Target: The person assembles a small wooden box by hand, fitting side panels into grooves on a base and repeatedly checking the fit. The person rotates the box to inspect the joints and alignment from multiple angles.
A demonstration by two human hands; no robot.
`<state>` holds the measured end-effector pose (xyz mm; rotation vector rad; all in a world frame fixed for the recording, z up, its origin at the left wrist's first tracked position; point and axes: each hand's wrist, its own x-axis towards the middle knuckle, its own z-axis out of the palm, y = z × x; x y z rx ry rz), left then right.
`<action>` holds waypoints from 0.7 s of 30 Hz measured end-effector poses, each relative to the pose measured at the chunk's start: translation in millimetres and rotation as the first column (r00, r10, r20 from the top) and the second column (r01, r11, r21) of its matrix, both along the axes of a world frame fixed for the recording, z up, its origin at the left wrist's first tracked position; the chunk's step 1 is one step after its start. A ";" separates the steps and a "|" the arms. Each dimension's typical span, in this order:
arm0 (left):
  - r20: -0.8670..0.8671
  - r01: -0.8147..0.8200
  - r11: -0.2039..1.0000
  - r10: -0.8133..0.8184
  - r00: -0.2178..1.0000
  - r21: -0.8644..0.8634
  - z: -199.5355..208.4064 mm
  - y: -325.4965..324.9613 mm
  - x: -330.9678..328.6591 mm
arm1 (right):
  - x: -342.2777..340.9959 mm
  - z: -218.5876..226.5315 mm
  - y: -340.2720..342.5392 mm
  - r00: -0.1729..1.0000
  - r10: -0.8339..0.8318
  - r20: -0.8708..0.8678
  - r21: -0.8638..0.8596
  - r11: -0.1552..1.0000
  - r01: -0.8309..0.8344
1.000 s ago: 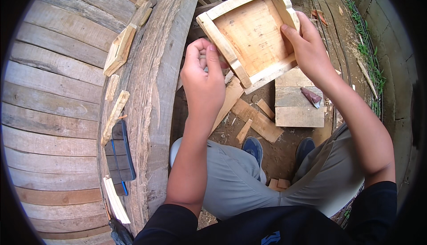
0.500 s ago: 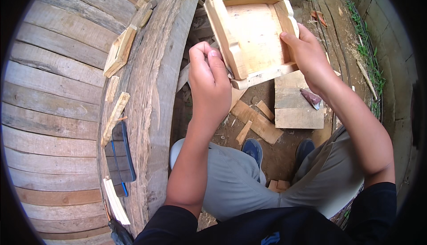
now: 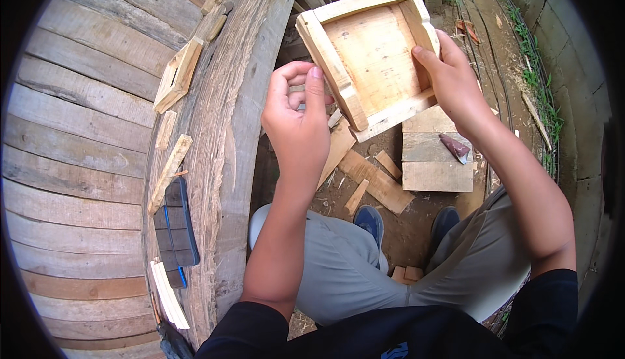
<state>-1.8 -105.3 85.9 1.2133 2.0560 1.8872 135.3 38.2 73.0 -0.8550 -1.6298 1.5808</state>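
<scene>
A shallow, pale wooden tray (image 3: 374,53) with a flat bottom and raised, shaped sides is held up in front of me, tilted. My right hand (image 3: 452,88) grips its right side, thumb over the rim and the other fingers behind. Beside the tray's left side is my left hand (image 3: 298,108), its fingers loosely curled and apart, with nothing visible in them. Its fingertips come close to the tray's lower left; whether they touch it I cannot tell. Below, a folded dark reddish sheet (image 3: 454,147) lies on a plank platform (image 3: 437,175).
A thick rough beam (image 3: 228,131) runs along my left, beside a plank surface (image 3: 84,157). On it lie a small wooden frame (image 3: 177,77), wood strips (image 3: 170,170) and a dark phone-like slab (image 3: 179,229). Offcuts (image 3: 377,180) litter the ground; a block wall (image 3: 576,92) stands right.
My left hand has loosened from a closed pinch at the tray's lower left edge and moved slightly left. The tray has turned a little in my right hand.
</scene>
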 end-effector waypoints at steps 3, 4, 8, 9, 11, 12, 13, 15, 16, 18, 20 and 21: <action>-0.030 -0.005 1.000 0.004 1.000 -0.024 -2.4 0.1 -3.2 | 0.0 -1.3 -0.2 1.000 0.005 -0.023 0.046 0.999 -0.004; -0.034 0.004 0.999 -0.005 0.999 -0.034 -2.6 0.1 -2.8 | 0.0 -2.2 0.3 1.000 0.004 -0.028 0.062 0.998 -0.002; -0.064 0.019 0.990 -0.028 0.998 -0.141 -4.9 -2.4 -2.7 | -0.4 -6.4 0.3 1.000 -0.002 -0.031 0.129 0.992 0.006; -0.089 0.009 0.991 -0.021 0.996 -0.136 -6.7 -1.4 -3.3 | 0.0 -7.4 0.3 1.000 -0.007 -0.026 0.149 0.989 0.011; -0.141 -0.012 0.992 -0.007 0.990 -0.127 -9.3 0.3 -4.8 | -1.0 -8.8 0.3 0.999 0.007 -0.040 0.142 0.990 -0.001; -0.139 0.002 0.992 -0.019 0.990 -0.127 -8.6 0.6 -3.6 | -1.6 -8.6 0.0 0.999 0.014 -0.049 0.138 0.990 -0.007; -0.137 0.015 0.992 -0.032 0.990 -0.128 -7.5 0.4 -1.5 | -1.3 -7.2 -0.2 0.999 0.009 -0.037 0.096 0.995 -0.006; -0.183 0.021 0.989 -0.047 0.982 -0.143 -8.4 -1.9 -3.5 | -1.6 -3.2 -2.0 1.000 0.007 -0.016 0.010 1.000 -0.007; -0.229 0.016 0.987 -0.052 0.972 -0.157 -12.7 -3.5 -8.0 | -1.6 -2.1 -1.8 1.000 0.002 -0.008 -0.028 1.000 -0.002; -0.190 0.045 0.989 -0.072 0.979 -0.143 -11.3 -2.8 -6.8 | -0.3 -1.3 1.2 1.000 -0.012 0.010 -0.102 0.995 0.013; -0.024 0.099 0.992 -0.101 0.995 -0.081 -4.6 -3.1 0.5 | 0.0 -1.4 3.4 1.000 -0.022 0.001 -0.095 0.995 0.022; -0.020 0.094 0.992 -0.096 0.995 -0.078 -3.3 -3.5 0.3 | 0.3 -1.3 4.6 1.000 -0.026 -0.003 -0.092 0.995 0.026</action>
